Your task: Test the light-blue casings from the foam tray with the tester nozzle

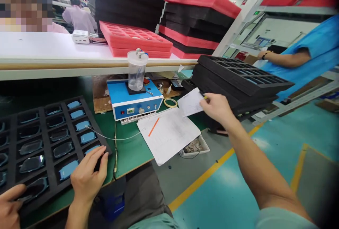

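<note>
My left hand (88,174) rests at the near right corner of a black foam tray (50,112), fingers bent over a light blue piece and thumb apart from them. The tray's slots hold dark, glassy watch-shaped frames (31,163) and light blue pieces (88,137). My right hand (218,107) is raised on the right, closed on the edge of a small white paper sheet (190,102); something small, dark and yellow shows at its fingertips. Below that sheet lies a larger white paper (169,135) with an orange stick (154,127) on it.
Another person's hand (10,204) touches the tray at lower left. A blue machine (136,102) carries a clear plastic cup (136,70); a thin tube crosses to the tray. Black foam trays (238,80) are stacked at right, beside a person in blue (315,52). Red foam trays (137,40) sit on the shelf.
</note>
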### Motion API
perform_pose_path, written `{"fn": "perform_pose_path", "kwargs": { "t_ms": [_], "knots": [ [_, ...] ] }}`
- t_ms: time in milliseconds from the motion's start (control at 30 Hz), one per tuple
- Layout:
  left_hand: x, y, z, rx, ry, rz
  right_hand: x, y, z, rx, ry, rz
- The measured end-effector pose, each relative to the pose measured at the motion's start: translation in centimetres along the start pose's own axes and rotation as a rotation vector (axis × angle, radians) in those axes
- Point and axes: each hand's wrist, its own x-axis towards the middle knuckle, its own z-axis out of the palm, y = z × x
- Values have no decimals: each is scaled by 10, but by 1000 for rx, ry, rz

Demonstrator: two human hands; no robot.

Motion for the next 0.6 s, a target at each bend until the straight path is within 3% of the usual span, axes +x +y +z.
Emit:
{"fn": "perform_pose_path", "kwargs": {
  "t_ms": [100,233,367,500,600],
  "knots": [
    [4,2,2,5,21,54,1,21,19,568,-42,46],
    [3,0,3,-38,-3,54,-11,33,66,704,-79,114],
    [5,4,4,-33,19,44,-15,36,77,891,10,170],
    [16,42,18,-35,61,147,-14,20,81,1366,-111,214],
    [21,86,43,-125,-120,273,-10,3,97,1431,-173,228]
  ]
}}
